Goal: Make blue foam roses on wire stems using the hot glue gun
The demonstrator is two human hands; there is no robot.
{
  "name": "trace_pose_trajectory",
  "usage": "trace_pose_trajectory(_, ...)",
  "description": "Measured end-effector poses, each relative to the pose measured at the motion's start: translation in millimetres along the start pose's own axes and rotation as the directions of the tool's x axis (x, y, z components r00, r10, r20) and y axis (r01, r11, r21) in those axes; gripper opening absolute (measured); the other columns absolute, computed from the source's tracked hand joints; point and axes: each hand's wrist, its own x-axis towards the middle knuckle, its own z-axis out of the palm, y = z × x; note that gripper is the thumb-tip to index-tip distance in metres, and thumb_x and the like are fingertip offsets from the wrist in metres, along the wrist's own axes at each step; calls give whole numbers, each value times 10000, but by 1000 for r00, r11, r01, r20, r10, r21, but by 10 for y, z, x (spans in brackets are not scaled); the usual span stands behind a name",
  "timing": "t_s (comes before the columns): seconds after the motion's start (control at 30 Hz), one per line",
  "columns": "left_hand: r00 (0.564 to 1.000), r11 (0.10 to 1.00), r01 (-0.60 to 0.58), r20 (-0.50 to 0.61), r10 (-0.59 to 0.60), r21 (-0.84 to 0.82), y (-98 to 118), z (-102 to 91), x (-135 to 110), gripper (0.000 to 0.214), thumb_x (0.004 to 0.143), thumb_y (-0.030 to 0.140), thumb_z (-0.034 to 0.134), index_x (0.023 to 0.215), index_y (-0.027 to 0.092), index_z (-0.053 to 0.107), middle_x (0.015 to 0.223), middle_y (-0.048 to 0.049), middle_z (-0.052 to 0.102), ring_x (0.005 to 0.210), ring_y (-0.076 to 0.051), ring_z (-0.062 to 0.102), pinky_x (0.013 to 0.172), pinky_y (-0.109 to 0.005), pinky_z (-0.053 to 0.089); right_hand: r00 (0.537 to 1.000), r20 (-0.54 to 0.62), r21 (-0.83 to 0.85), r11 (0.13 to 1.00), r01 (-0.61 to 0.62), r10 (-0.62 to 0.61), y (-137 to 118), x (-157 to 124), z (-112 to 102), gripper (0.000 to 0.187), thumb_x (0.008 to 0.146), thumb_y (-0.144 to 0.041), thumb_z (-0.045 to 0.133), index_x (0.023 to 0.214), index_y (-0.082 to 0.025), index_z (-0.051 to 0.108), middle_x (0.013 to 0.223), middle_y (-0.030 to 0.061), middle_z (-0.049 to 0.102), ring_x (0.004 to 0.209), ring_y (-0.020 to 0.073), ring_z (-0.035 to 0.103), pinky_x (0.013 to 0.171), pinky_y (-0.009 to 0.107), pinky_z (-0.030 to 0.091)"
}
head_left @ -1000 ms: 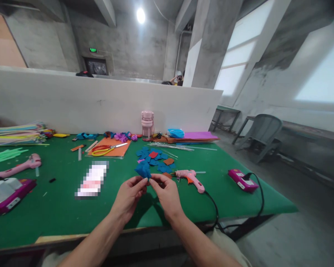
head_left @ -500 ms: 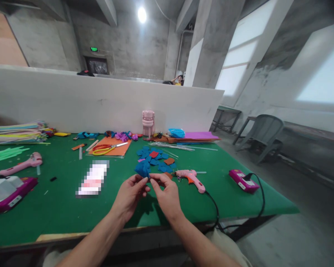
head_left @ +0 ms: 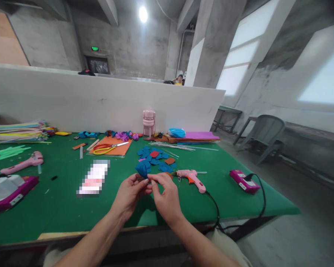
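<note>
Above the counter's [head_left: 58,207] near edge, both hands pinch a blue felt piece [head_left: 142,169]: left hand [head_left: 130,194] and right hand [head_left: 164,196] fingers closed on it. Shaping seems underway; next likely needs the glue gun [head_left: 190,175] nearby.

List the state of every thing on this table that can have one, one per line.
left hand: pinching the blue felt flower
right hand: pinching the same flower from the other side
blue felt flower: held above the table
pink glue gun: lying on its side, cord attached
scissors: closed, flat on the orange sheet
magenta power strip: black plug inserted
</note>
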Motion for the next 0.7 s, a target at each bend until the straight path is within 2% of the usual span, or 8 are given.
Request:
trace_pose_trajectory(0.2,1000,1000,-18,-9,18,11,31,9,-21,233,618,219,748,784,124,615,677,-13,659,556,-100,613,568,-212,518,994,43,-145,984,101,-96,-23,-37,-10,324,806,-119,440,1053,-222,624,919,74,590,881,200,521,789,335,435)
trace_pose_trajectory(0.3,1000,1000,-1,-21,1,27,39,8,-32,228,624,218,742,766,130,588,686,-16,659,538,-95,602,540,-206,502,993,39,-121,986,118,-114,-28,-23,-18,308,814,-137,445,1069,-212,602,949,75,585,905,198,522,813,333,428)
trace_pose_trajectory(0.37,999,998,21,-40,-19,53,50,8,-42,235,636,222,734,772,135,563,717,-34,668,530,-94,596,496,-192,480,998,0,-44,997,59,-59,10,23,-48,281,823,-161,449,1068,-202,582,963,74,592,891,188,538,801,317,438)
trace_pose_trajectory(0.47,997,996,23,-71,-17,81,83,-6,-57,245,651,233,721,783,144,535,758,-52,672,514,-83,576,445,-175,449,995,-31,63,994,-91,93,141,148,-185,217,820,-211,475,1005,-191,588,955,72,620,830,180,569,737,298,462)
trace_pose_trajectory(0.6,994,996,-1,-105,11,94,135,-61,-73,257,656,237,715,785,159,508,733,-30,657,492,-69,541,420,-167,436,976,-95,56,980,-192,197,330,281,-424,188,802,-301,520,900,-180,626,907,74,653,786,198,592,727,327,462)
trace_pose_trajectory(0.67,994,995,-15,-104,25,100,143,-85,-83,265,657,236,714,799,161,504,714,-22,650,489,-68,532,409,-162,429,967,-77,79,968,-238,244,359,261,-434,193,781,-327,553,874,-176,628,851,72,665,763,207,603,714,335,468)
trace_pose_trajectory(0.7,995,995,-17,-95,26,100,141,-89,-89,268,659,237,712,809,161,504,709,-20,649,489,-68,531,405,-160,426,967,-7,107,962,-253,255,351,228,-401,201,778,-331,561,885,-175,630,856,73,668,784,210,609,733,338,471)
